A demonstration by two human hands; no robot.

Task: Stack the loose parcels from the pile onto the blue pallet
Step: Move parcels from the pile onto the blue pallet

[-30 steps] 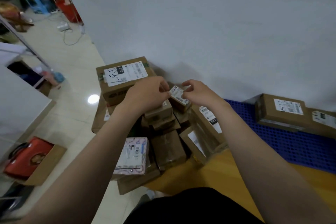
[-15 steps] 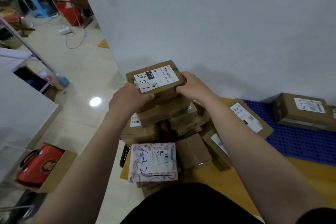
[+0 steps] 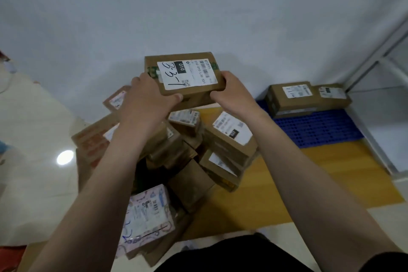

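I hold a brown cardboard parcel with a white label marked "33-1" in the air above the pile. My left hand grips its left end and my right hand grips its right end. Below lies the pile of loose parcels, several brown boxes and one pink patterned parcel. The blue pallet lies to the right against the wall, with two brown parcels side by side at its back.
A white wall rises right behind the pile. The pile rests on a yellow wooden board. A metal-framed glass partition stands at the far right past the pallet. Pale tiled floor spreads to the left.
Both hands left a small parcel in the pile and took hold of the large labelled one. They have lifted it and carried it rightward, and my view has swung right toward the pallet.
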